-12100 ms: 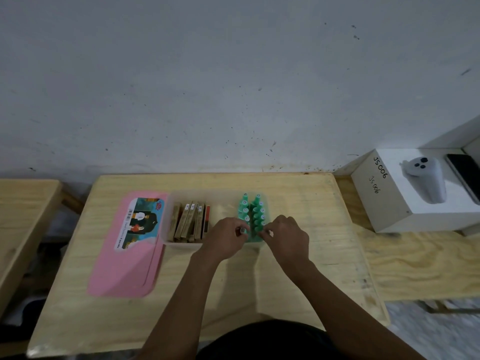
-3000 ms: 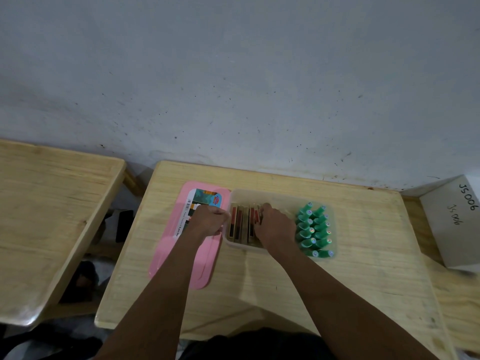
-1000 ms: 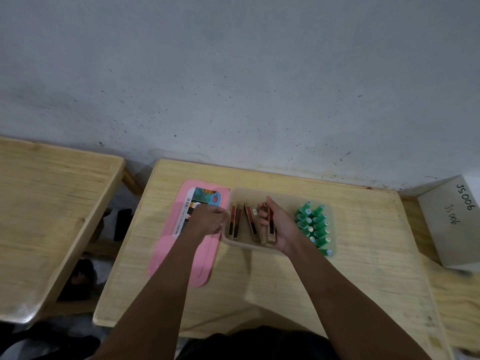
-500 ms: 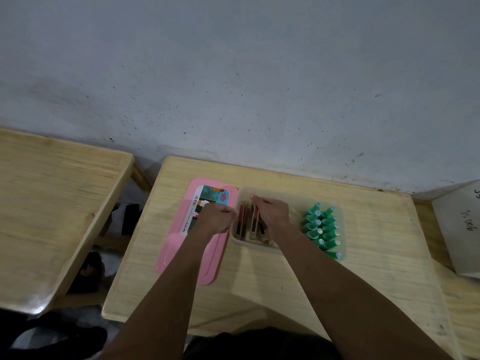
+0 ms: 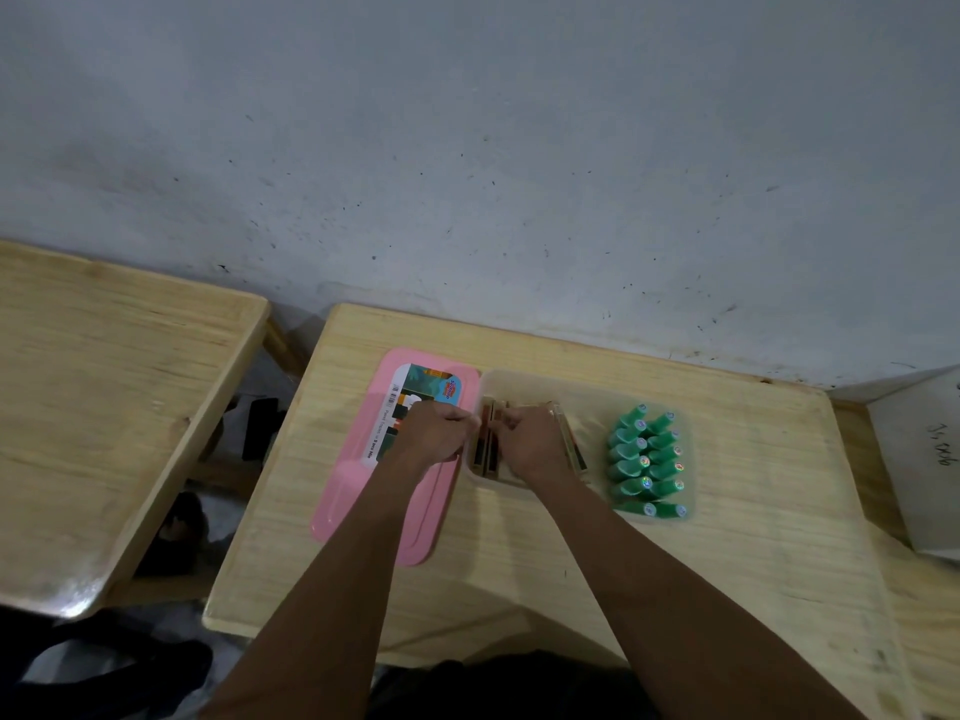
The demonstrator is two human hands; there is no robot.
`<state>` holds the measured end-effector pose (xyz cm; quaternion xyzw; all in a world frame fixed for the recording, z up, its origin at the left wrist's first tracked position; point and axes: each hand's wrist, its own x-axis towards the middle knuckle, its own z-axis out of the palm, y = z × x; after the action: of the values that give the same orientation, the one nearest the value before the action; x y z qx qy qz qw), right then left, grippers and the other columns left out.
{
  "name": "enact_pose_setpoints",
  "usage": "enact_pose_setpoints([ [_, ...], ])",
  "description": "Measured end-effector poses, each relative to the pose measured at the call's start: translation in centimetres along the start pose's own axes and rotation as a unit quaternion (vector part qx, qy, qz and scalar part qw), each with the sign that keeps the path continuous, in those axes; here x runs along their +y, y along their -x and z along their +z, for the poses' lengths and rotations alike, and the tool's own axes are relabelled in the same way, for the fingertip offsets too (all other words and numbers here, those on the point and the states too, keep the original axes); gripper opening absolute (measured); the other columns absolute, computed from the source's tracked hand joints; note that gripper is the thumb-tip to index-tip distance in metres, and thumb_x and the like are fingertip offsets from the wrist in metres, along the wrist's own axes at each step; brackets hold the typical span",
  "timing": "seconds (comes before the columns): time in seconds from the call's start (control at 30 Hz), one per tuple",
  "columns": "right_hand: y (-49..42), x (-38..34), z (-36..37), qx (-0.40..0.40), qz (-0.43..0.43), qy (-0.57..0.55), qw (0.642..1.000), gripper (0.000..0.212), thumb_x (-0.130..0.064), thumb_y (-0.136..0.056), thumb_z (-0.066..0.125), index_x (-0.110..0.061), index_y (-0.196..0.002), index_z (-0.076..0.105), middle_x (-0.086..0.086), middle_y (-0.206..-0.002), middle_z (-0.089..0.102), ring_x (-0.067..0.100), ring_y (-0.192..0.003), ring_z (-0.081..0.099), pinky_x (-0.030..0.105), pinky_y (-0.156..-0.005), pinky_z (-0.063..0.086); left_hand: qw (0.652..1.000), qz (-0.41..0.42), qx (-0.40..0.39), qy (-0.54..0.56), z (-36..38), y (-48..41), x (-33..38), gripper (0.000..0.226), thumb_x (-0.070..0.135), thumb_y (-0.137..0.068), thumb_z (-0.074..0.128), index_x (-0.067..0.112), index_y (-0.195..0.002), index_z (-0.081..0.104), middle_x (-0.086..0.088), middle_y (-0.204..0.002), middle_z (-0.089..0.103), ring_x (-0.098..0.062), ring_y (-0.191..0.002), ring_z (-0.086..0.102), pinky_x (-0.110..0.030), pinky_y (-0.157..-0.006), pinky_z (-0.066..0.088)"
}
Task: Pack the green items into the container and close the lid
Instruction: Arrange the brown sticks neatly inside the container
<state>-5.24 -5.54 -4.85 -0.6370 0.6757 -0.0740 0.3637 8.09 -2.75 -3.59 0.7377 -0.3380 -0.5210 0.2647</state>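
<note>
A clear plastic container [image 5: 576, 387] sits on the wooden table [image 5: 519, 574]. Several green capped tubes [image 5: 647, 459] lie in rows in its right part. Thin brown packets [image 5: 487, 449] stand on edge in its left part. The pink lid [image 5: 358, 491] with a picture label lies flat on the table just left of the container. My left hand [image 5: 434, 433] is curled at the container's left rim and seems to pinch it. Inside the container, my right hand [image 5: 530, 444] has its fingers curled round the brown packets and hides most of them.
A second wooden table [image 5: 104, 407] stands to the left across a gap with dark things on the floor. A white box [image 5: 919, 459] with handwriting sits at the right edge. A grey wall runs right behind the table.
My right hand has shifted within the container's left part, pressing the brown packets towards the left wall. My left hand has stayed at the left rim. The green tubes have not moved.
</note>
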Motion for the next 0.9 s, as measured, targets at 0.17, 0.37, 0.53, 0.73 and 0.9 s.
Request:
enact_pose_setpoints([
  [0.17, 1.0, 0.8, 0.2, -0.029, -0.009, 0.009, 0.999, 0.023, -0.013, -0.094, 0.055, -0.005, -0.104, 0.074, 0.012, -0.101, 0.074, 0.022, -0.091, 0.068, 0.022, -0.071, 0.043, 1.0, 0.0, 0.002, 0.0, 0.0, 0.0, -0.1, 0.012, 0.017, -0.086, 0.067, 0.009, -0.093, 0.071, -0.015, -0.103, 0.067, -0.03, -0.095, 0.067, -0.047, -0.084, 0.059],
  [0.37, 1.5, 1.6, -1.6, -0.008, -0.024, 0.017, 1.0, 0.026, -0.017, -0.093, 0.054, -0.007, -0.095, 0.077, 0.014, -0.091, 0.075, 0.025, -0.084, 0.066, 0.027, -0.068, 0.043, 1.0, -0.001, 0.003, 0.009, 0.1, -0.1, -0.2, 0.016, 0.017, -0.087, 0.066, 0.005, -0.097, 0.07, -0.013, -0.094, 0.066, -0.024, -0.081, 0.063, -0.045, -0.083, 0.059],
  [0.53, 1.7, 2.5, -1.1, 0.012, 0.028, 0.135, 0.99, 0.023, -0.022, -0.088, 0.054, -0.019, -0.101, 0.074, 0.006, -0.098, 0.073, 0.026, -0.09, 0.069, 0.034, -0.076, 0.053, 1.0, -0.005, 0.003, 0.009, 0.2, -0.2, -0.2, 0.016, 0.015, -0.088, 0.065, 0.005, -0.099, 0.07, -0.009, -0.09, 0.064, -0.022, -0.08, 0.061, -0.044, -0.084, 0.059],
  [0.73, 2.1, 1.4, -0.9, 0.013, 0.018, 0.185, 0.982, 0.021, -0.025, -0.089, 0.058, -0.025, -0.105, 0.072, 0.0, -0.102, 0.073, 0.022, -0.095, 0.069, 0.032, -0.075, 0.053, 1.0, 0.002, 0.009, 0.004, 0.3, 0.0, -0.2, 0.017, 0.016, -0.089, 0.064, 0.006, -0.101, 0.069, -0.01, -0.099, 0.065, -0.023, -0.086, 0.062, -0.041, -0.083, 0.059],
  [0.9, 1.7, 1.6, -1.0, -0.056, -0.02, 0.186, 0.981, 0.025, -0.027, -0.088, 0.057, -0.026, -0.108, 0.072, 0.002, -0.106, 0.07, 0.023, -0.099, 0.064, 0.032, -0.079, 0.05, 1.0, 0.003, 0.007, 0.007, 0.2, 0.1, 0.0, 0.017, 0.015, -0.089, 0.063, 0.004, -0.101, 0.069, -0.007, -0.091, 0.063, -0.02, -0.08, 0.06, -0.041, -0.083, 0.059],
])
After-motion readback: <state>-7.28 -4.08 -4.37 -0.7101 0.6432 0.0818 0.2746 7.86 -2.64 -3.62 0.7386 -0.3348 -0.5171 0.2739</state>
